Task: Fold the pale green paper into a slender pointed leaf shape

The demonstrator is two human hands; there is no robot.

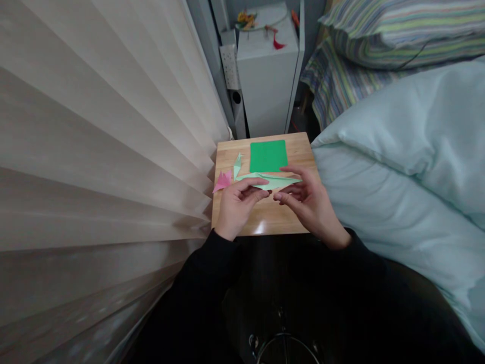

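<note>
My left hand is closed on a long, narrow piece of folded light green paper, with the index finger over its lower edge and the thumb below. The paper tapers to a point at its right end. Around that end is my right hand, its thumb and index finger apart and no firm grip visible; some of its fingers curl out of sight. Behind the paper lies a bright green square sheet. A small light green folded paper figure and a pink folded paper piece are left of it.
The small wooden table stands between a pleated curtain on the left and a bed with a pale blue quilt on the right. Beyond it is a white cabinet with a red tassel on top.
</note>
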